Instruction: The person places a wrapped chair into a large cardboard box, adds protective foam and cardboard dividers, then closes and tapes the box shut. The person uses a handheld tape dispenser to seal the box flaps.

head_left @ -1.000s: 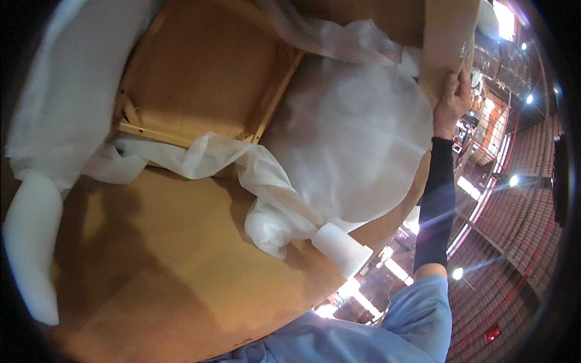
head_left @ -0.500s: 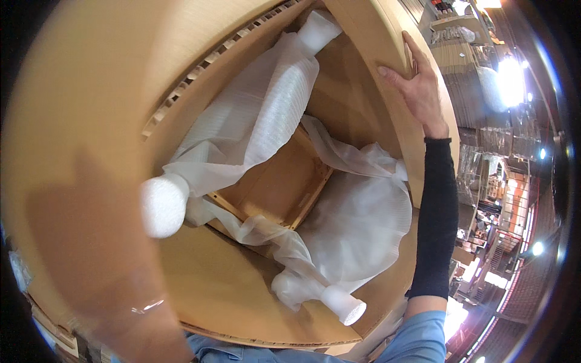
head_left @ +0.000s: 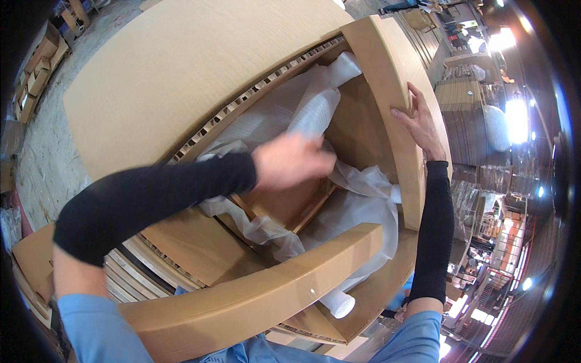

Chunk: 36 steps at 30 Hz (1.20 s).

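A large cardboard carton stands before me, its top uncovered. Inside lies a piece with a wooden frame and parts wrapped in white foam sheet. Over the carton's middle, my left hand is smeared by motion, so its fingers cannot be made out. My right hand grips the edge of a long cardboard strip along the right side, thumb on the inner face and fingers over the edge. A second cardboard strip slants across the near side, close to my body, with neither hand on it.
A broad cardboard panel spreads out at the far left, beside a honeycomb edge. Stacked flat cardboard stands to the right. Boxes sit on the concrete floor at the left.
The blurred brown shape that filled the left side is gone from there. A cardboard strip now slants across the near side, and my left hand has come over the carton. My right hand stays on its strip.
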Tool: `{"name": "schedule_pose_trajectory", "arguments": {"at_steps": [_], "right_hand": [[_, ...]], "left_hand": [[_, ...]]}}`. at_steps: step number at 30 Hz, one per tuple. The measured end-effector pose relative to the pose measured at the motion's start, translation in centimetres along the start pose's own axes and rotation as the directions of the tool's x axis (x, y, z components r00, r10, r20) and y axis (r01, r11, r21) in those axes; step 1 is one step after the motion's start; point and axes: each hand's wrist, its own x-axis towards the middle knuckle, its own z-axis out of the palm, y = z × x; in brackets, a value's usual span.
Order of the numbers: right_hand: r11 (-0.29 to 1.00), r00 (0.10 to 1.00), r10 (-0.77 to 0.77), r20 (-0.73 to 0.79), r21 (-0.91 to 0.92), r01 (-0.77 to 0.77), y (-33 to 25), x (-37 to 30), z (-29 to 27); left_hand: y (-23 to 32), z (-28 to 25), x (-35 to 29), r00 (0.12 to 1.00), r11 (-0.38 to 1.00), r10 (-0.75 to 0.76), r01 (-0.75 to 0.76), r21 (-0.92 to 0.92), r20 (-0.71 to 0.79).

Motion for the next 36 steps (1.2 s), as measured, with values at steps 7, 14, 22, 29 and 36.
{"name": "schedule_pose_trajectory", "arguments": {"at_steps": [7, 14, 22, 29, 36], "right_hand": [[0.990, 1.000, 0.012, -0.004, -0.143, -0.012, -5.2, 4.1, 0.2], [0.989, 0.999, 0.026, 0.039, 0.143, -0.031, -2.7, 2.8, -1.9], [0.992, 0.989, 0.072, 0.132, 0.095, -0.085, -4.6, 5.5, -1.3], [0.990, 0.999, -0.034, 0.036, -0.138, 0.039, -5.2, 2.6, -1.2], [0.993, 0.994, 0.112, 0.000, -0.042, -0.112, -4.5, 4.2, -0.3]], "left_hand": [[-0.5, -0.4, 20.4, 0.486, 0.981, 0.185, -0.144, 0.131, -0.854], [-6.7, -3.3, 28.5, 0.700, 0.930, 0.367, -0.254, 0.266, -0.612], [-9.0, -8.3, 31.6, 0.713, 0.835, 0.549, -0.493, 0.244, -0.436], [-6.1, -9.0, 30.5, 0.808, 0.879, 0.455, -0.339, 0.336, -0.373], [-7.0, -9.2, 32.4, 0.797, 0.846, 0.519, -0.430, 0.314, -0.309]]}}
